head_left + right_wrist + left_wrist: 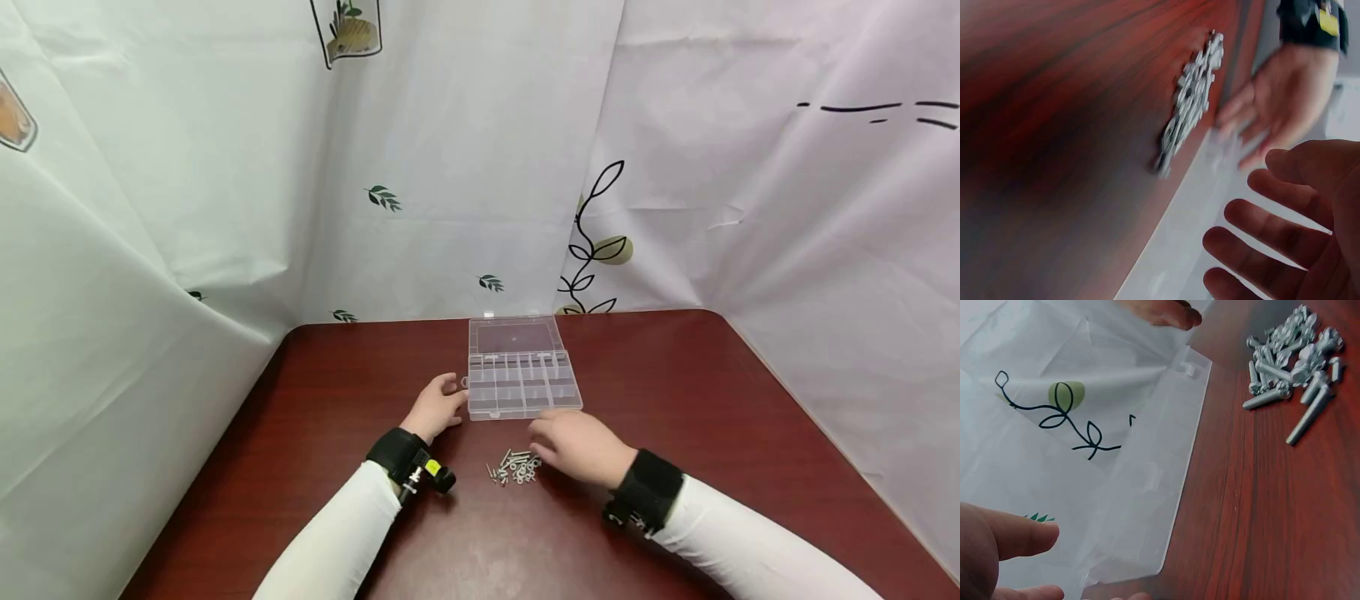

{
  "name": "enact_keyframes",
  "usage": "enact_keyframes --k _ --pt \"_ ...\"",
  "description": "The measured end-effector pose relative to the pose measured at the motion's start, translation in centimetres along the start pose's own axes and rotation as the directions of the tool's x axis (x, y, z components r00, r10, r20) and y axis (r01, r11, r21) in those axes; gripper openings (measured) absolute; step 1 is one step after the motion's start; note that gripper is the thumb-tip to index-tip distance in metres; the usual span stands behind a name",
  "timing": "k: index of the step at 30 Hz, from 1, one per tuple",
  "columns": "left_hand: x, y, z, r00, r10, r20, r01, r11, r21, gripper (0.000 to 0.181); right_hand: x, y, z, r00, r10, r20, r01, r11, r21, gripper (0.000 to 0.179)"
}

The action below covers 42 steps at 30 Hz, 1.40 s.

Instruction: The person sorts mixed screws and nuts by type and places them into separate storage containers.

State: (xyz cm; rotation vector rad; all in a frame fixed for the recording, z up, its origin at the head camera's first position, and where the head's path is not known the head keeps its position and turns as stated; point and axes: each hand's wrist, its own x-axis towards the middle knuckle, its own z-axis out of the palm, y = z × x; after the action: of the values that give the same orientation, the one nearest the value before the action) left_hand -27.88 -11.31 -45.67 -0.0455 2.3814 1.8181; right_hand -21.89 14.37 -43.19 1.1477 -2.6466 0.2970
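A clear plastic compartment box (525, 414) lies on the table with its lid (517, 337) folded back. My left hand (437, 407) is at the box's left side, fingers spread and loosely bent; whether they touch it I cannot tell. In front of the box lies a loose pile of metal screws and nuts (516, 468), seen closer in the left wrist view as silvery screws (1294, 356). My right hand (581, 446) hovers just right of the pile, near the box's front right corner. In the right wrist view its fingers (1266, 225) are apart with nothing between them.
The dark red wooden table (360, 500) ends at a pale printed curtain (442, 167) behind and on both sides. Both wrists wear black straps with small cameras; the left strap (397, 454) sits left of the pile.
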Motion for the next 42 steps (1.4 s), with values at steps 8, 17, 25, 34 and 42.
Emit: enact_keyframes --k 8,17,25,34,42 --pt "1.2 -0.7 1.4 0.999 0.03 0.011 -0.031 0.998 0.061 0.055 3.6 -1.5 2.4 0.982 -0.176 0.074 0.178 0.984 -0.017 0.014" --pt "1.4 -0.7 1.3 0.998 0.067 0.018 -0.069 0.991 0.114 0.054 4.3 -1.9 3.2 0.972 -0.196 0.127 0.2 0.98 -0.016 0.01" --pt "0.7 -0.3 1.3 0.997 0.07 0.03 -0.073 0.988 0.137 0.052 4.6 -1.5 3.7 0.97 -0.214 0.118 0.215 0.977 0.002 0.014" --pt "0.7 -0.9 1.1 0.997 0.071 0.039 -0.076 0.987 0.139 0.053 4.9 -1.8 3.9 0.974 -0.186 0.125 0.188 0.982 -0.005 0.019" --pt "0.3 -0.8 1.3 0.996 0.08 0.039 -0.085 0.985 0.15 0.053 5.9 -1.0 2.5 0.994 -0.05 0.094 0.041 0.995 0.096 0.018"
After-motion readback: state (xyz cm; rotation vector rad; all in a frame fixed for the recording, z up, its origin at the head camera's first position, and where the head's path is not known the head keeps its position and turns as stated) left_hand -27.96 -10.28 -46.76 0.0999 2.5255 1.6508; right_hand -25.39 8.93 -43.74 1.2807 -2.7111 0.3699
